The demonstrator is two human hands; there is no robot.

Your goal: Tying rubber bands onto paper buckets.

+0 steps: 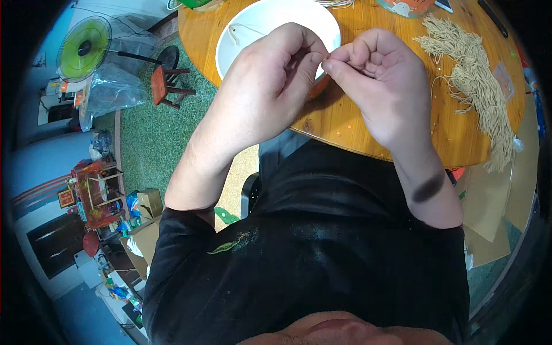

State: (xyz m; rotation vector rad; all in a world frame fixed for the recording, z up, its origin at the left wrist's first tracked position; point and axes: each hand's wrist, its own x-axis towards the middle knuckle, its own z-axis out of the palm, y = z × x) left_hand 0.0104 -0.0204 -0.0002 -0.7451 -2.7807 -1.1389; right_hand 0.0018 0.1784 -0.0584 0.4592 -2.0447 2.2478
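My left hand (276, 80) and my right hand (382, 80) are raised over the near edge of the table, fingertips almost meeting. Each has thumb and forefinger pinched together. Whatever lies between them is too small to make out. Behind my left hand stands a white bowl (253, 20), partly hidden by it. A short beige cord (234, 35) lies inside the bowl, against its left side. To the right of my right hand, a thick bundle of beige cords (474, 86) is spread over the tabletop and hangs past its edge.
The round wooden table (356, 135) reaches close to my body. At its far side are an orange container (405, 6), a green item (198, 4) and a dark slim object (493, 17). A small wooden stool (164, 86) and a green fan (85, 49) stand to the left. Cardboard (486, 195) lies at right.
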